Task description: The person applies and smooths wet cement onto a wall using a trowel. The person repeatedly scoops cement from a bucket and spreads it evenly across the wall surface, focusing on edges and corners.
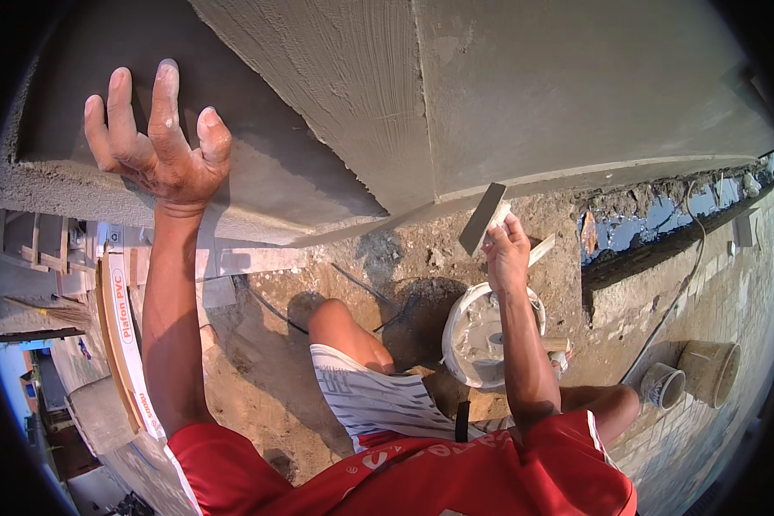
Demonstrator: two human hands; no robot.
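My left hand [159,138] is raised with its fingers spread, in front of or against the grey plastered wall [525,86]; I cannot tell whether it touches. It holds nothing, and pale dust marks its fingertips. My right hand [507,249] grips a putty knife [483,218] with a dark, flat, rectangular blade, tilted near the wall's lower edge. Whitish paste clings beside the fingers. Under my right forearm stands a white bucket [451,331] holding pale grey paste, partly hidden by the arm. Fresh ridged plaster [353,95] covers a band of the wall beside a darker patch.
Below the wall is rough dirt ground [258,404] with a dark cable. A dug trench [636,232] with bluish patches lies at right. Two dirty buckets [709,371] stand on paving at lower right. Long white packaging [129,335] and timber [47,249] are at left.
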